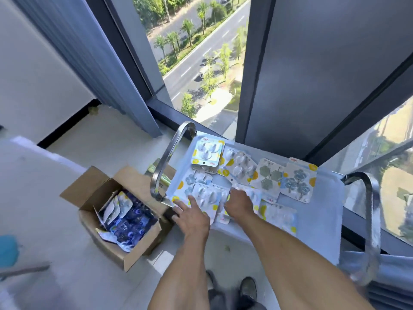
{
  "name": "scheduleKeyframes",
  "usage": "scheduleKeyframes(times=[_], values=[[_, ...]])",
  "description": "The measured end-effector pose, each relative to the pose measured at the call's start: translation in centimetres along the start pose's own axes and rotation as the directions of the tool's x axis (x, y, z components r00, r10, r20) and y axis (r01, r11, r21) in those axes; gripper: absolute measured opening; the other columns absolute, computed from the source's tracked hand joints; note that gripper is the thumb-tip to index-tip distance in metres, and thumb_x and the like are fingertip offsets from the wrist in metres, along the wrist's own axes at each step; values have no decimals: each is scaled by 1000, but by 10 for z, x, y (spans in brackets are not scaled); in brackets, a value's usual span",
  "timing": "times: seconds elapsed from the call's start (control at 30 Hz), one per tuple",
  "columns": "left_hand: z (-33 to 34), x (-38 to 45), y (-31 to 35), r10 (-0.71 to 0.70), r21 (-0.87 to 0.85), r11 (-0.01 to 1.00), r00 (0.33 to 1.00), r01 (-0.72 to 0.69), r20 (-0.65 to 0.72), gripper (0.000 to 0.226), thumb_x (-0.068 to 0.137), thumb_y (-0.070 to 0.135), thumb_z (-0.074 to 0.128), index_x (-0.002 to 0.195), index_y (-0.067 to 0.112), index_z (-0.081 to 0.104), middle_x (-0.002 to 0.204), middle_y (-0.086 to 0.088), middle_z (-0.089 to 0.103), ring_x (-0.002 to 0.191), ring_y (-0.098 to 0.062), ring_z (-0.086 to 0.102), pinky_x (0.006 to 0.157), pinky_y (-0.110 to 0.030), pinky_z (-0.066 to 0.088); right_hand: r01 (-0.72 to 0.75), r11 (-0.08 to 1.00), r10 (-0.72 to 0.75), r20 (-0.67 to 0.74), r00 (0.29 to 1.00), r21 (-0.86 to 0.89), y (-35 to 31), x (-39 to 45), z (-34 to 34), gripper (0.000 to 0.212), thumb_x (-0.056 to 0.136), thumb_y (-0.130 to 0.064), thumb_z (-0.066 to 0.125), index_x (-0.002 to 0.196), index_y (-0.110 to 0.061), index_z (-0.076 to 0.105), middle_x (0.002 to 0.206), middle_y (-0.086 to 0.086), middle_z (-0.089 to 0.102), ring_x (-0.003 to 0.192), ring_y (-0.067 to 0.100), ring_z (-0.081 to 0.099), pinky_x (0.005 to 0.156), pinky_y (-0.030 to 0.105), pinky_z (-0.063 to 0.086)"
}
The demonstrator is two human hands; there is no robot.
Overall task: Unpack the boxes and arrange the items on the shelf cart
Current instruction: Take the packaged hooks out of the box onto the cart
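I am mid-arranging; hook packs (pixel 237 173) lie spread across the cart's top shelf (pixel 321 220), and the open box (pixel 116 217) sits on the floor just left, packets inside; my left hand (pixel 192 217) lies flat with fingers spread on the near packs; my right hand (pixel 240 203) curls onto one pack, grasp unclear; next I judge squaring these overlapping packs, then reaching back to the box.

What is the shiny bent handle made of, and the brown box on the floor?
The handle looks like polished metal, probably steel: silvery, with bright reflections. The box looks like plain cardboard: matte brown, with folded-open flaps.
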State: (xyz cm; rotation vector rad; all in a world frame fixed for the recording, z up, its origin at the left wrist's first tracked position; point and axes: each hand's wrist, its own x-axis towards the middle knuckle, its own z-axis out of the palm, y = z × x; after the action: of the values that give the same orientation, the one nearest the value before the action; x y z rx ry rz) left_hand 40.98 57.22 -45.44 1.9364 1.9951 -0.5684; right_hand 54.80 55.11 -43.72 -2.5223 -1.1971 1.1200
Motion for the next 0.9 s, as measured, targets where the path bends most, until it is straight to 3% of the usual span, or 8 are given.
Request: scheduleKeyframes(times=[0.2, 0.33, 0.43, 0.5, 0.67, 0.8, 0.9], values=[[-3, 20, -101, -148, -59, 987, 989, 149, 20, 65, 89, 31, 50, 149, 25, 24, 155, -28, 13, 139, -40, 28, 105, -46, 32, 143, 987, -128, 175, 976, -76, -89, -21, 70, 27, 84, -12, 52, 110, -10, 60, 117, 15, 61, 112, 32, 59, 82, 31, 48], [2, 51, -175, -220, -76, 972, 974, 224, 56, 58, 93, 35, 48, 146, 21, 28, 156, -29, 13, 138, -39, 30, 103, -46, 35, 211, 963, -155, 298, 942, -166, -153, -26, 123, 4, 86, -12, 50, 85, -12, 54, 112, 17, 64, 107, 31, 61, 75, 30, 46], [9, 86, -236, -249, -87, 963, 966, 255, 76, 60, 94, 46, 48, 145, 22, 28, 155, -28, 16, 135, -37, 33, 101, -44, 38, 226, 956, -150, 350, 925, -186, -202, -22, 167, 21, 87, -11, 48, 103, -8, 62, 115, 17, 65, 109, 31, 61, 80, 30, 48], [15, 116, -276, -262, -96, 958, 960, 271, 94, 55, 94, 40, 51, 141, 20, 32, 152, -27, 20, 131, -35, 36, 101, -44, 40, 202, 961, -124, 357, 926, -189, -233, -15, 196, 29, 87, -11, 49, 112, -5, 63, 118, 17, 65, 111, 31, 61, 84, 31, 49], [43, 186, -359, -261, -146, 947, 950, 286, 171, 62, 87, 36, 60, 140, 16, 36, 145, -24, 31, 129, -35, 38, 98, -40, 43, 182, 962, -96, 371, 924, -204, -301, 17, 276, 14, 86, -10, 50, 93, -5, 60, 112, 23, 66, 105, 35, 63, 81, 34, 51], [88, 230, -412, -272, -146, 939, 934, 310, 229, 67, 85, 45, 63, 140, 17, 38, 145, -19, 34, 127, -32, 43, 94, -40, 43, 146, 967, -48, 411, 910, -211, -324, 42, 353, 20, 84, -16, 50, 98, -5, 59, 109, 19, 66, 104, 36, 63, 83, 38, 51], [119, 255, -434, -287, -153, 928, 912, 341, 292, 58, 85, 34, 60, 137, 15, 41, 140, -19, 39, 124, -31, 44, 94, -40, 42, 185, 944, -33, 479, 877, -273, -330, 61, 406, 27, 88, -16, 47, 107, -4, 61, 114, 18, 66, 104, 35, 63, 84, 37, 50]])
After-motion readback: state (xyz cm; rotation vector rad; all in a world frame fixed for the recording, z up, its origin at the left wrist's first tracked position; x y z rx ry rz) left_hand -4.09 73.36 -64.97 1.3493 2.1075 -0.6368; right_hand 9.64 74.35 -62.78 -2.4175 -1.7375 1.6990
